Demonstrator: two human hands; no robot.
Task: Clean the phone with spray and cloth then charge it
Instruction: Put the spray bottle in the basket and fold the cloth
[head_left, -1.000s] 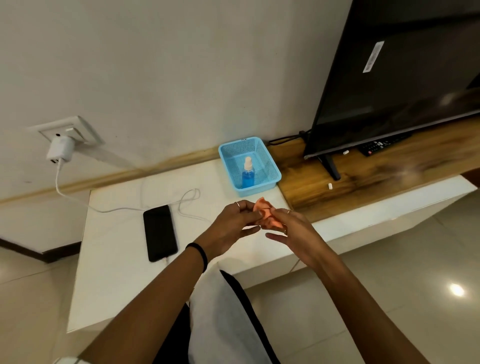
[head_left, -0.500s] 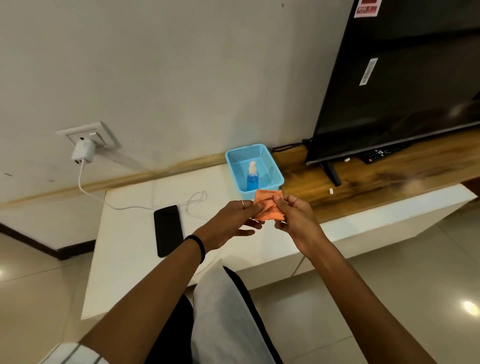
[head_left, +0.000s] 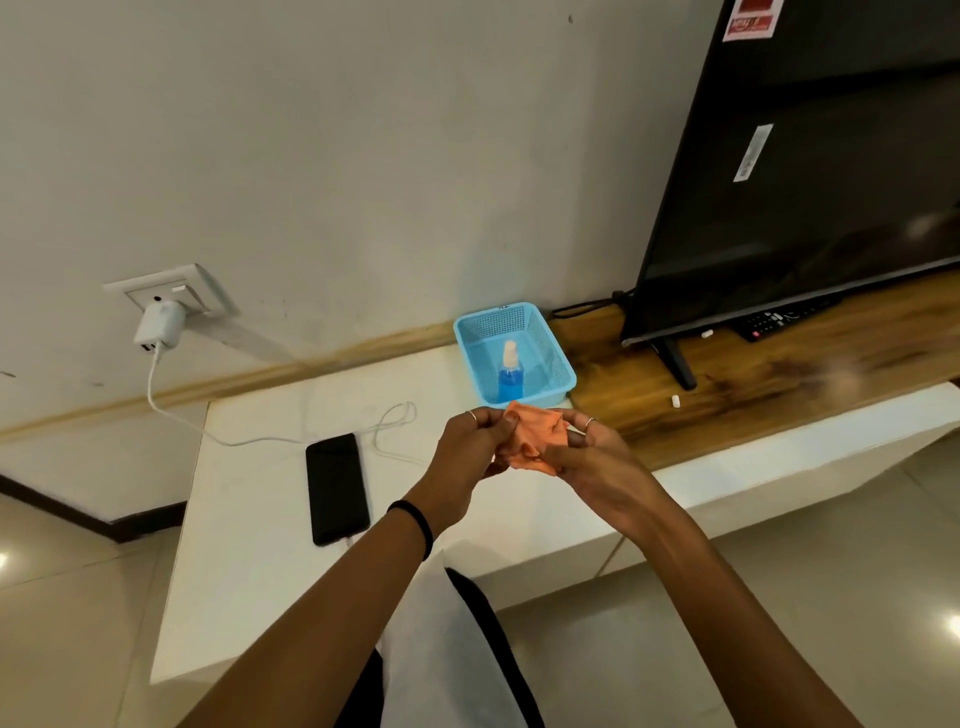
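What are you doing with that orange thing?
Both hands, the left hand and the right hand, hold a crumpled orange cloth above the white table. The black phone lies flat on the table with a white cable at its near end, running from the charger in the wall socket. The spray bottle stands in the blue basket.

Off-white wall (head_left: 363, 156), glossy tiled floor (head_left: 779, 597), white-and-wood cabinet (head_left: 779, 374) bearing a television (head_left: 831, 182).

Phone (head_left: 336, 488) lies on the surface (head_left: 249, 519), left of both hands holding a cloth (head_left: 532, 439); behind them, a spray bottle (head_left: 510, 375) stands in a basket (head_left: 550, 358).
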